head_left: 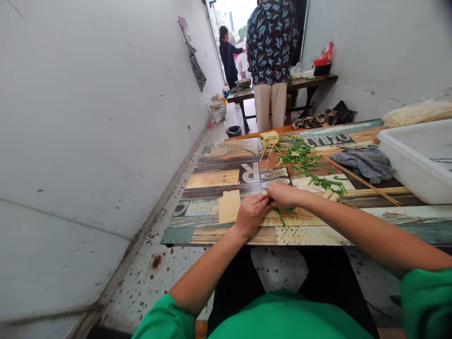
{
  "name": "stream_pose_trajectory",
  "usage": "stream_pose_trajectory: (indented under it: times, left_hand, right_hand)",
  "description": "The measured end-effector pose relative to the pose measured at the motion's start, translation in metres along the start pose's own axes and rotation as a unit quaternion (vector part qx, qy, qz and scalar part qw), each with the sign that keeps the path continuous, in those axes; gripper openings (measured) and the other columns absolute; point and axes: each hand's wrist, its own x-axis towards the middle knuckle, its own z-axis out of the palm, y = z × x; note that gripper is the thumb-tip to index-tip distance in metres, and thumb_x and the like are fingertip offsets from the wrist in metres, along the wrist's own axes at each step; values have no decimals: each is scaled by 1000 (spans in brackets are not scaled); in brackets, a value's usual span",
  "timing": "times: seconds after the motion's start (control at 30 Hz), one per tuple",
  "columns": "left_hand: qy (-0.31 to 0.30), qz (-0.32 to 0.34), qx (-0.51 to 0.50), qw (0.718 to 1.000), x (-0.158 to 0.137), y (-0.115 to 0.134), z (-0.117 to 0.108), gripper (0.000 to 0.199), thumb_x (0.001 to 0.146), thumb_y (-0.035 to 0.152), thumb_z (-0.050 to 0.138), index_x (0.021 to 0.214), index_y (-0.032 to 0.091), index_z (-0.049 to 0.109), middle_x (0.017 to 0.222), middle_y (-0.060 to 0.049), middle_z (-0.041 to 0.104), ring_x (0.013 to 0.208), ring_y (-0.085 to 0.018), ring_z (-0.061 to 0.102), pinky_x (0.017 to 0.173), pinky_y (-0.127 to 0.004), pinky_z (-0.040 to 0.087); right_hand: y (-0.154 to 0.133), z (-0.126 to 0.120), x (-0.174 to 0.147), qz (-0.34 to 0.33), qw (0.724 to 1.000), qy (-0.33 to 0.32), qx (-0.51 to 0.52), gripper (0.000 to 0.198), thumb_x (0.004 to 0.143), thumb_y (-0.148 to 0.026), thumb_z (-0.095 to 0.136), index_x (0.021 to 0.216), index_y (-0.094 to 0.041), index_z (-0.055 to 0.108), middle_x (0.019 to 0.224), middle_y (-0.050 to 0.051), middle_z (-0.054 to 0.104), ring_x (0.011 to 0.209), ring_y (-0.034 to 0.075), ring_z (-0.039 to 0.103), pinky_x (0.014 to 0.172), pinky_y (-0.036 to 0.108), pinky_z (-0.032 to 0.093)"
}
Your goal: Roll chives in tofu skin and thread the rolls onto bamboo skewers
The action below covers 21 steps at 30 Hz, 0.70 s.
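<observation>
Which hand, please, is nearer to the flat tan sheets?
Left: the left hand is just beside the flat tan sheets, while the right hand is farther off, past the left hand.

Daylight spills through a far doorway [237, 13], blown out nearly to white, as pale walls [88, 103] take even, muted light and the desk [212, 178] catches a soft sheen; wide-angle distortion stretches the frame's edges.

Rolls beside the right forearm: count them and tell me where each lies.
2 visible: the left roll and the right roll, side by side at the near edge of the small greens clump. The forearm may hide more.
</observation>
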Motion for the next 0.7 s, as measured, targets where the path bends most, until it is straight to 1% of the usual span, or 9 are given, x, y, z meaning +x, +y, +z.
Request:
stream_pose_trajectory:
  times: [0.07, 0.17, 0.27, 0.37, 0.47, 0.5, 0.57, 0.63, 0.7]
  left_hand:
    - [-26, 8, 4, 1000, -1, -1, 2, 26, 99, 31, 47, 99, 16, 69, 96, -12, 73, 88, -19, 68, 82, -37, 56]
    - [-80, 19, 27, 996, -2, -1, 2, 25, 99, 30, 47, 97, 17, 68, 90, -8, 73, 88, -18, 67, 83, -36, 54]
    - [-121, 18, 46, 991, -1, 1, 1, 23, 99, 27, 47, 95, 18, 68, 86, -6, 72, 90, -18, 65, 82, -33, 51]
    - [-136, 14, 45, 990, 0, 2, 1, 24, 99, 25, 47, 91, 18, 68, 84, -4, 70, 85, -16, 63, 80, -31, 51]
    - [-130, 7, 43, 991, 2, 2, 1, 27, 99, 25, 47, 85, 18, 68, 85, -4, 70, 82, -16, 62, 78, -30, 50]
    - [-130, 5, 42, 991, 3, 2, 0, 28, 99, 25, 47, 83, 18, 68, 86, -5, 70, 82, -16, 62, 77, -30, 50]
    - [-135, 7, 37, 990, 5, 1, 0, 29, 99, 25, 47, 81, 18, 68, 88, -5, 70, 81, -16, 61, 77, -29, 50]
    - [-145, 16, 27, 989, 6, 1, -1, 29, 99, 24, 47, 81, 17, 69, 86, -5, 70, 78, -15, 61, 77, -29, 49]
    - [-150, 22, 16, 988, 8, 0, -1, 29, 98, 24, 48, 81, 17, 69, 82, -4, 69, 77, -15, 61, 77, -29, 48]
  right_hand:
    - [2, 4, 0, 9, 1000, 2, 13, 22, 78, -26, 63, 87, -11, 77, 86, 14, 75, 77, 21, 66, 61, 25, 40]
    - [13, 10, -10, 11, 996, 21, 80, 21, 75, -26, 65, 89, -15, 77, 77, 8, 74, 69, 17, 63, 59, 23, 37]
    - [29, 18, -29, 12, 987, 75, 143, 24, 76, -32, 66, 92, -17, 76, 75, 4, 72, 68, 16, 60, 60, 23, 36]
    - [35, 31, -49, 65, 980, 123, 142, 31, 80, -46, 63, 87, -17, 74, 79, 6, 71, 72, 18, 61, 61, 25, 35]
    - [23, 47, -62, 124, 979, 128, 102, 45, 78, -58, 64, 91, -16, 70, 89, 10, 70, 79, 22, 62, 61, 27, 36]
    - [17, 52, -65, 135, 979, 128, 86, 46, 78, -58, 64, 94, -16, 69, 92, 11, 69, 82, 23, 63, 62, 27, 37]
    - [5, 58, -67, 149, 978, 130, 61, 38, 85, -51, 60, 97, -16, 68, 97, 12, 69, 86, 23, 64, 65, 27, 38]
    - [-1, 59, -68, 157, 979, 123, 49, 29, 92, -39, 52, 94, -16, 70, 96, 12, 69, 86, 22, 65, 66, 27, 39]
    - [-2, 58, -68, 160, 979, 114, 45, 29, 94, -28, 47, 88, -15, 71, 94, 13, 70, 85, 22, 65, 67, 27, 39]
